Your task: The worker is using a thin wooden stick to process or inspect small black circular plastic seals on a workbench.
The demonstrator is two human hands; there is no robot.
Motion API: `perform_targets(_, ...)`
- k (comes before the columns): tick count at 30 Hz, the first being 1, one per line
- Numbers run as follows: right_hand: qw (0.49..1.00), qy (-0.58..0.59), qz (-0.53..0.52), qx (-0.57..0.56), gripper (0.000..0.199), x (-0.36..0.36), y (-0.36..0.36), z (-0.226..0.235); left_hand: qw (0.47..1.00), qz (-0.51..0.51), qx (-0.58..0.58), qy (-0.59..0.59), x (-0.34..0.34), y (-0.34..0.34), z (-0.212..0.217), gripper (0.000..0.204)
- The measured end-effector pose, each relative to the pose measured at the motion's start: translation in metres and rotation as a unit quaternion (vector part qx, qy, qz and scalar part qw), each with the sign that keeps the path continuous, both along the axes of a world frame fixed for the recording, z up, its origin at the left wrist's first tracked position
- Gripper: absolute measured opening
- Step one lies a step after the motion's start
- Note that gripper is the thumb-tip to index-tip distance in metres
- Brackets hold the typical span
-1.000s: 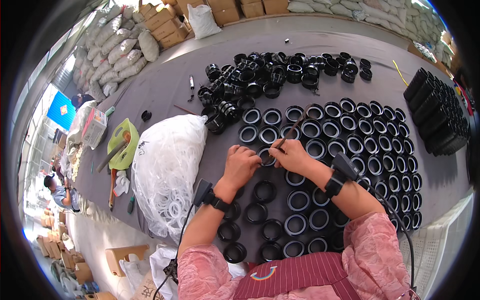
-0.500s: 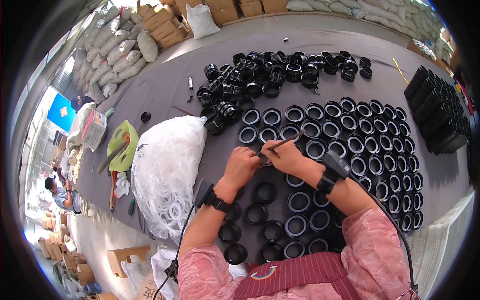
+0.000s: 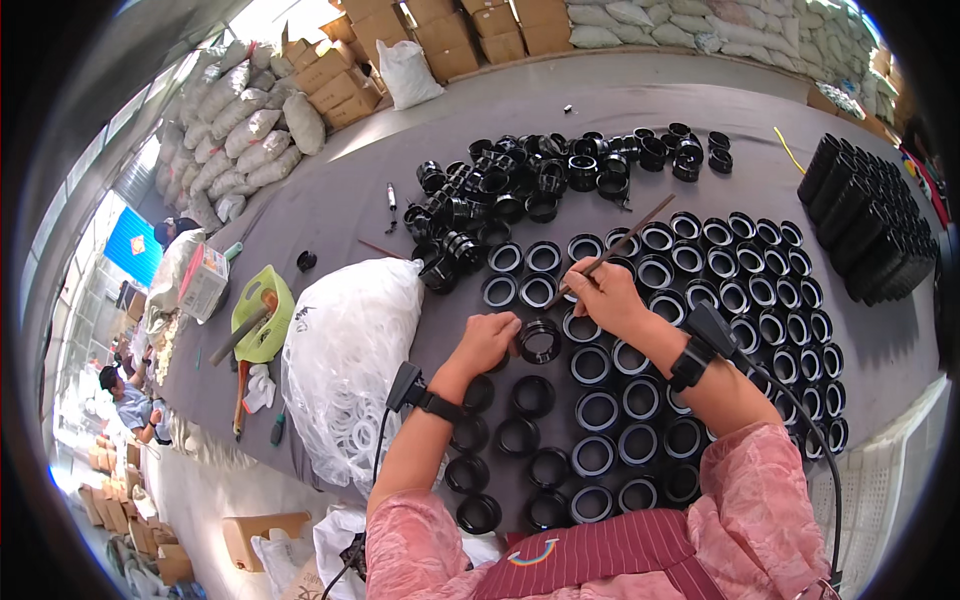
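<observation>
My left hand (image 3: 485,342) is closed, its fingertips pinching the left edge of a black ring (image 3: 540,348). Just right of that ring, my right hand (image 3: 606,298) grips a thin brown stick (image 3: 648,220), which slants up and to the right; its lower end is near the ring's top. Rows of black rings with pale inner rims (image 3: 594,364) stand on the grey-covered table to the right of and around my hands. Plain black rings (image 3: 532,396) without a visible pale rim lie nearer to me.
A clear bag of white rings (image 3: 352,345) lies left of my arm. Beyond my hands is a loose heap of black rings (image 3: 493,182). Stacked black rings (image 3: 868,215) stand far right. A green basket (image 3: 268,340) and a white tub (image 3: 203,282) sit on the left.
My hands have moved apart. The right one has drawn away from the ring, with the stick swung to a steeper slant, while the left still holds the ring, now plainly visible.
</observation>
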State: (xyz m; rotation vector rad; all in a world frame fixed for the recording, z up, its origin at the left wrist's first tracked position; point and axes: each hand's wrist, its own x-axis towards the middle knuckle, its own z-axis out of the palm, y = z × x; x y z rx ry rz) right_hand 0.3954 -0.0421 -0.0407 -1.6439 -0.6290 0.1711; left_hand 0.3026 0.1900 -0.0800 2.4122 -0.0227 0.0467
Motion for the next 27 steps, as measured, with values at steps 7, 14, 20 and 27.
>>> perform_targets(7,0.999,-0.040,0.001,-0.018,0.016,0.016,0.038,-0.019,0.978,0.088,0.142,-0.128,0.011,0.010,-0.003,0.014)
perform_targets(14,0.994,-0.090,0.036,-0.054,0.021,0.022,0.096,-0.033,0.971,0.073,0.101,-0.206,0.019,0.047,-0.018,0.022)
perform_targets(20,0.990,-0.066,0.062,-0.104,0.024,0.026,0.106,-0.036,0.984,0.031,0.089,-0.153,0.028,0.054,-0.021,0.017)
perform_targets(27,0.982,-0.019,0.108,-0.150,0.024,0.041,0.104,-0.018,0.980,-0.006,0.132,-0.151,0.029,0.056,-0.018,0.014)
